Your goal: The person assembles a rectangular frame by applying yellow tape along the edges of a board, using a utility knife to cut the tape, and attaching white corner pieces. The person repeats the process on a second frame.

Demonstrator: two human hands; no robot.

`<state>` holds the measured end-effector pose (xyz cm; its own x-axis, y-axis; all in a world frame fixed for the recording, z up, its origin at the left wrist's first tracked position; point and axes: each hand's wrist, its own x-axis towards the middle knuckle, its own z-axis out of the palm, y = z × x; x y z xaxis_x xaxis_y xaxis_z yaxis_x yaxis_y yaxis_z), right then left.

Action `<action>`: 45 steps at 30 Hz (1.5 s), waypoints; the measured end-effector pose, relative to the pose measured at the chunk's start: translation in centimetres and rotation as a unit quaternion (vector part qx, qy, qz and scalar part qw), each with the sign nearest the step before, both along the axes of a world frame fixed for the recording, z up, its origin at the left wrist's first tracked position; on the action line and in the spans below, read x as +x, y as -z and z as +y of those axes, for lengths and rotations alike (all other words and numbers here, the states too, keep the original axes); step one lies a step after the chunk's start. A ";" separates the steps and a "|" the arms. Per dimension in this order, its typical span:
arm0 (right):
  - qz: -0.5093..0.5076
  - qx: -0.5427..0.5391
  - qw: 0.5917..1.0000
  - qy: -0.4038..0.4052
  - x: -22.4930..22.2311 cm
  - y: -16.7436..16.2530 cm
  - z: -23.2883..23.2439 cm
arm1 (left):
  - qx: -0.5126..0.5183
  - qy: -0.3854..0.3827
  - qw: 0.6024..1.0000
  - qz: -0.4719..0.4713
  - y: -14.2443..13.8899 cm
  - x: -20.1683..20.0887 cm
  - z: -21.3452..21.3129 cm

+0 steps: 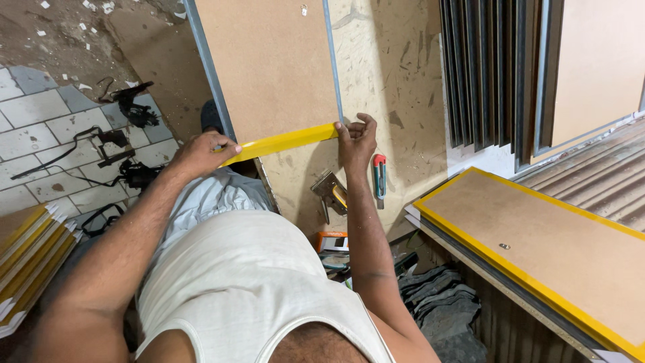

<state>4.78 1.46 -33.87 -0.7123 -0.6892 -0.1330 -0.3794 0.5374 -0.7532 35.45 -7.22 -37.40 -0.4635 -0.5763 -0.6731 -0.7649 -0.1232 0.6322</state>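
A worn, scuffed worktop [396, 81] fills the middle of the scene, with a tiled floor [40, 128] at the left and corrugated metal sheet [598, 175] at the right. One brown board [269, 60] with grey edging lies far on the worktop. Across its near end stretches one strip of yellow tape [282, 142]. The left hand [201, 153] pinches the tape's left end, fingers closed on it; the right hand [357, 140] presses the tape's right end at the board's right edge, fingers curled together.

Just near the right hand lie one staple gun [330, 191] and one red-tipped utility knife [379, 176]. One board with yellow edging [557, 249] rests at the right. A stack of yellow-edged boards [27, 255] sits at the near left; several dark frames [490, 74] stand at the far right. Black tools with cords [127, 141] clutter the tiles. Open worktop remains to the right of the board.
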 end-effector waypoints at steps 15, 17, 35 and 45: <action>0.284 0.161 0.880 -0.345 4.6 -0.4 3.2 | -0.033 -0.021 0.998 0.051 -0.7 -0.4 0.5; 0.291 0.209 0.894 -0.270 0.5 -1.4 4.3 | -0.042 -0.022 0.997 0.060 -0.8 -0.2 0.5; 0.128 0.140 0.971 0.147 -1.3 -2.3 10.0 | -0.087 0.031 0.996 -0.017 -1.2 1.0 1.0; -0.171 0.077 0.968 -0.167 12.0 -2.4 4.7 | -0.122 0.004 0.991 0.056 -1.5 3.2 0.5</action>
<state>16.77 6.16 -31.50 -0.3495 -0.8263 -0.4417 -0.2934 0.5442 -0.7860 38.69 -6.69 -35.92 -0.5336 -0.7106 -0.4586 -0.6881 0.0496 0.7239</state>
